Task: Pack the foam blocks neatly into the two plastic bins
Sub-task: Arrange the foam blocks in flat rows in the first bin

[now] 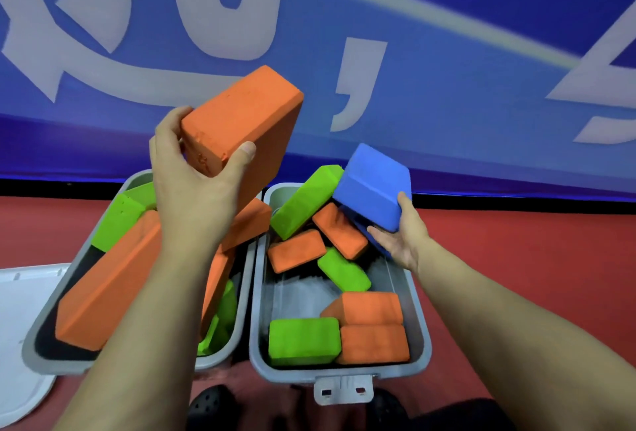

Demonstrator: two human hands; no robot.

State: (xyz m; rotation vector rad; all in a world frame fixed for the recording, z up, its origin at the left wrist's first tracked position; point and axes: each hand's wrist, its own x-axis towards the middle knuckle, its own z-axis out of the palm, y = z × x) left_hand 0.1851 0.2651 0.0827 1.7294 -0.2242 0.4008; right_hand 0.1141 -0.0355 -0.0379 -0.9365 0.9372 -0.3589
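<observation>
Blue wall banner (447, 35) and red floor (533, 258) frame two grey bins (256, 293) of jumbled orange and green foam blocks. Above the left bin, my left hand (192, 186) grips a scuffed orange block (241, 121); my right hand (401, 238) clasps a blue block (375, 186) over the right bin.

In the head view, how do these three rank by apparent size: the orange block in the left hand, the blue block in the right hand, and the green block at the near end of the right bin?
1. Orange block, largest.
2. Blue block.
3. Green block, smallest. It looks close in size to the blue one, so their order is unsure.
</observation>
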